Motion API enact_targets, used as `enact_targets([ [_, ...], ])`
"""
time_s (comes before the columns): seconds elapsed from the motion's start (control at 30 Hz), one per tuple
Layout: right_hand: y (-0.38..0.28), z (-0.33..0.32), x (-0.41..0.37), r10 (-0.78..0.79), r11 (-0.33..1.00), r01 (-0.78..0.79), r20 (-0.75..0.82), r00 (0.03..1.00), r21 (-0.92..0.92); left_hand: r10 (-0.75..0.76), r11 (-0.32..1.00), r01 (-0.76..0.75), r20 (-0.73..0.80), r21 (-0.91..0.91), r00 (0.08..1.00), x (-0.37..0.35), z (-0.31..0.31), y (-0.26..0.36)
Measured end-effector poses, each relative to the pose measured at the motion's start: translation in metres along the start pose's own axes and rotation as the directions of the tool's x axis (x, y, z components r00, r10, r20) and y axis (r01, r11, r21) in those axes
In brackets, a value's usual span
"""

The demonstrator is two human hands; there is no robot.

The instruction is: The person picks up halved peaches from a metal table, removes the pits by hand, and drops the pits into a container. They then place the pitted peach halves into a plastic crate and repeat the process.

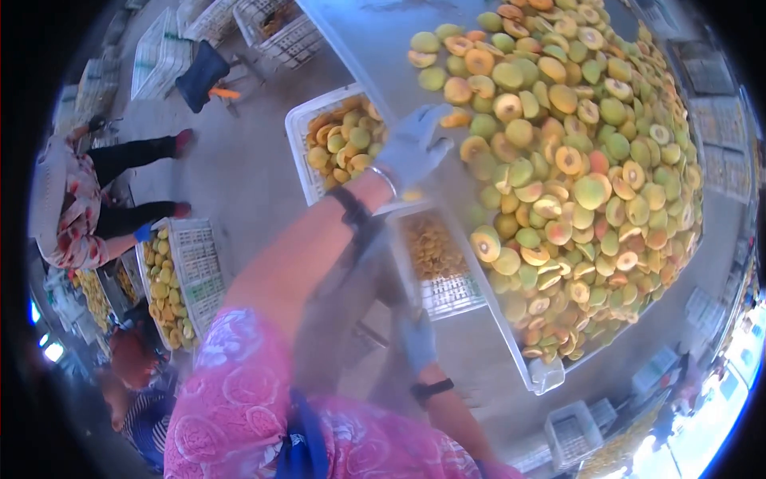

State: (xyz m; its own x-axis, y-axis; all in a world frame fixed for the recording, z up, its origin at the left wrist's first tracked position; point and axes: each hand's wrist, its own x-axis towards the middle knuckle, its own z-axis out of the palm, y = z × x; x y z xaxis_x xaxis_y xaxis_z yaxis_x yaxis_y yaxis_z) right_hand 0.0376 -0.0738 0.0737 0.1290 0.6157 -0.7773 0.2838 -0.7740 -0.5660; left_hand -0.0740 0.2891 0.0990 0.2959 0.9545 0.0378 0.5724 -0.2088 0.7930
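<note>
My left hand (411, 152), in a pale glove, reaches to the near-left edge of a metal table (383, 40). Its thumb and fingers are apart, with an orange fruit half (456, 118) right at the fingertips. A big heap of halved yellow-green stone fruit (586, 191) covers the table. Below this hand stands a white crate (299, 132) of fruit halves. My right hand (417, 343), gloved too, hangs low beside a second white crate (451, 297) that contains small brown pieces (432, 247). Motion blurs its fingers, so I cannot tell what it holds.
At left, a person in a flowered top (72, 199) has a blue-gloved hand at a crate of fruit (187, 271). Another person in stripes (148, 419) is lower left. A dark stool (202, 76) and stacked crates (159, 52) stand behind; a crate (573, 435) lies lower right.
</note>
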Motion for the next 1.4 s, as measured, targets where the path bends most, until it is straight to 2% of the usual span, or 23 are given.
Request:
enact_targets([
  [0.1, 0.007, -0.004, 0.000, 0.064, 0.983, -0.074, 0.065, 0.996, 0.169, -0.021, 0.987, 0.016, 0.034, 0.159, 0.999, 0.016, 0.031, -0.022],
  [0.2, -0.006, -0.009, 0.002, 0.085, 0.987, -0.084, -0.002, 0.996, 0.139, 0.001, 0.947, -0.017, 0.047, 0.322, 0.999, 0.032, 0.049, -0.025],
  [0.27, 0.000, -0.010, 0.001, 0.144, 0.954, -0.152, 0.051, 0.988, 0.257, -0.215, 0.883, 0.118, 0.170, 0.454, 0.962, 0.045, 0.056, -0.027],
  [0.33, 0.021, -0.002, 0.003, 0.195, 0.904, -0.223, 0.113, 0.974, 0.365, -0.156, 0.880, 0.059, 0.171, 0.471, 0.973, 0.049, 0.065, -0.035],
  [0.4, 0.061, 0.014, 0.018, -0.141, 0.943, 0.154, -0.066, 0.988, 0.296, -0.089, 0.869, 0.002, 0.153, 0.494, 0.984, 0.047, 0.068, -0.041],
  [0.5, 0.007, -0.010, 0.024, -0.024, 0.953, 0.023, 0.001, 1.000, 0.303, -0.022, 0.945, 0.004, 0.052, 0.326, 0.998, 0.036, 0.063, -0.038],
  [0.57, -0.027, -0.027, 0.029, 0.029, 0.941, -0.053, 0.077, 0.997, 0.335, -0.227, 0.972, 0.232, 0.125, -0.027, 0.966, 0.028, 0.062, -0.037],
  [0.6, -0.032, -0.032, 0.037, 0.090, 0.928, -0.139, 0.154, 0.984, 0.346, -0.218, 0.975, 0.222, 0.122, -0.017, 0.968, 0.026, 0.065, -0.035],
  [0.63, -0.017, -0.029, 0.046, 0.074, 0.926, -0.125, 0.153, 0.985, 0.356, -0.271, 0.881, 0.324, 0.194, -0.344, 0.943, 0.023, 0.068, -0.033],
  [0.67, 0.004, -0.022, 0.056, -0.091, 0.942, 0.056, 0.092, 0.992, 0.332, -0.288, 0.673, 0.404, 0.284, -0.620, 0.915, 0.022, 0.071, -0.032],
  [0.7, 0.019, -0.014, 0.064, -0.265, 0.924, 0.244, 0.033, 0.964, 0.294, -0.271, 0.689, 0.383, 0.271, -0.615, 0.923, 0.019, 0.067, -0.030],
  [0.73, 0.019, -0.016, 0.074, -0.281, 0.916, 0.261, 0.024, 0.959, 0.304, -0.295, 0.589, 0.420, 0.299, -0.691, 0.907, 0.018, 0.072, -0.034],
  [0.8, 0.016, -0.024, 0.087, -0.534, 0.827, 0.541, -0.087, 0.841, 0.153, -0.299, 0.494, 0.435, 0.322, -0.753, 0.898, 0.009, 0.079, -0.039],
  [0.87, 0.039, -0.018, 0.103, -0.603, 0.791, 0.609, -0.092, 0.792, 0.062, -0.172, 0.692, 0.200, 0.111, -0.693, 0.979, 0.004, 0.088, -0.047],
  [0.9, 0.048, -0.016, 0.113, -0.625, 0.781, 0.625, 0.035, 0.780, 0.019, -0.080, 0.831, 0.115, 0.087, -0.544, 0.993, 0.008, 0.096, -0.066],
  [0.93, 0.060, -0.019, 0.121, -0.621, 0.775, 0.631, 0.139, 0.771, -0.035, 0.322, 0.913, -0.332, -0.083, -0.238, 0.943, 0.007, 0.109, -0.090],
  [0.97, 0.054, -0.024, 0.122, -0.932, 0.252, 0.826, 0.104, 0.348, -0.505, 0.272, 0.954, -0.273, -0.024, -0.122, 0.962, -0.004, 0.100, -0.088],
  [1.0, 0.028, -0.029, 0.110, -0.400, 0.899, 0.431, 0.250, 0.882, -0.082, 0.248, 0.968, -0.246, 0.030, -0.050, 0.968, -0.011, 0.094, -0.082],
  [1.03, 0.070, 0.014, 0.148, -0.478, 0.876, 0.425, 0.283, 0.832, 0.230, 0.254, 0.967, -0.253, 0.097, -0.024, 0.962, -0.007, 0.101, -0.079],
  [1.1, 0.046, -0.013, 0.117, -0.743, 0.645, 0.736, -0.056, 0.667, 0.207, 0.293, 0.955, -0.298, 0.162, 0.007, 0.942, 0.002, 0.111, -0.083],
  [1.23, 0.021, -0.042, 0.054, -0.632, 0.743, 0.649, -0.144, 0.761, 0.167, 0.362, 0.928, -0.371, 0.151, 0.034, 0.920, 0.023, 0.119, -0.099],
  [1.37, 0.042, 0.004, 0.051, -0.645, 0.709, 0.704, -0.362, 0.672, 0.045, 0.428, 0.901, -0.432, 0.103, 0.026, 0.898, 0.001, 0.102, -0.095],
  [1.4, 0.056, 0.000, 0.045, -0.554, 0.711, 0.667, -0.405, 0.727, 0.225, 0.455, 0.886, -0.461, 0.109, 0.045, 0.884, -0.002, 0.106, -0.083],
])
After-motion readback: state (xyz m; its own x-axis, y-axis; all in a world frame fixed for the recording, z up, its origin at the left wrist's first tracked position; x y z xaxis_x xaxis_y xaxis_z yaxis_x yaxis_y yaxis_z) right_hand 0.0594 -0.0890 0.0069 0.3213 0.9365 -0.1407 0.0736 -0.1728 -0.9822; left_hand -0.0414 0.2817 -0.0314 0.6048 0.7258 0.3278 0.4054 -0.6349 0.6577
